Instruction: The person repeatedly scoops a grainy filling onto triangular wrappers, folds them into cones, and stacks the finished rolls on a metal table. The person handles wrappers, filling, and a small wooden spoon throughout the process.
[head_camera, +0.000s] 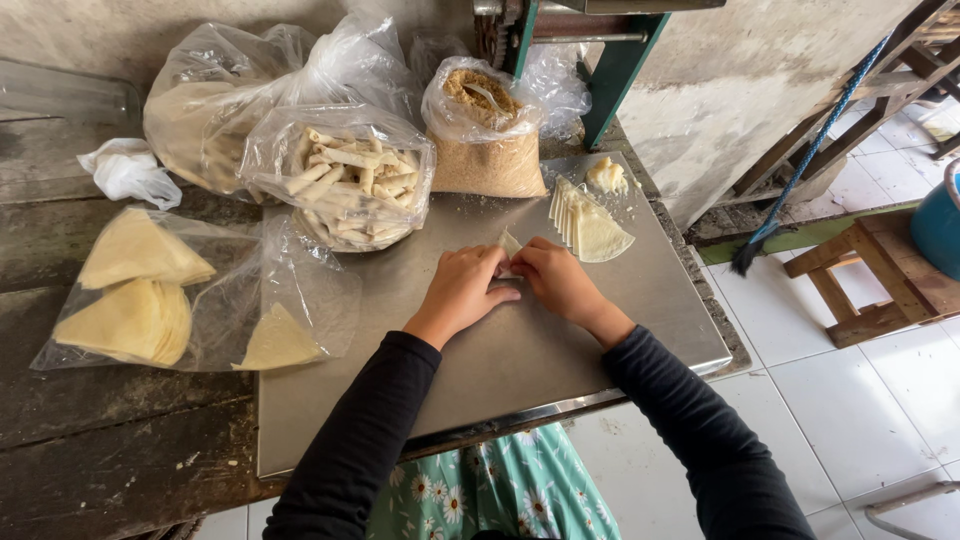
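**A:** In the head view, what were the hands doing?

**B:** Both were down on the steel tray (560, 350). The left hand (462, 290) and the right hand (560, 282) met over a small pale wrapper (510, 243), fingers curled and pressed onto it; only a corner of it peeked out between the hands, near the middle of the tray. I'd judge it was the rolling or folding step, with the filling already inside, though that part was hidden.

**A:** And the next move?

**B:** It likely called for even pressure from both sets of fingertips, so that the thin sheet rolled tight without tearing.

**A:** What packaging stood about?

**B:** Just beyond the right hand lay a fanned stack of wrappers (588, 228), and a little lump of pale paste (606, 176) behind it. At the tray's far edge stood a clear bag of brown crumbs (485, 150), open at the top. Left of that, a clear bag of finished rolls (350, 180), pale and stick-shaped, with a larger cloudy bag (215, 110) behind it. On the dark wooden bench (100, 450) at left lay a flat plastic bag of folded sheets (135, 300), and a crumpled white bag (128, 172) farther back.

**A:** Any labels or signs?

**B:** None that I could see; all the bags were plain.
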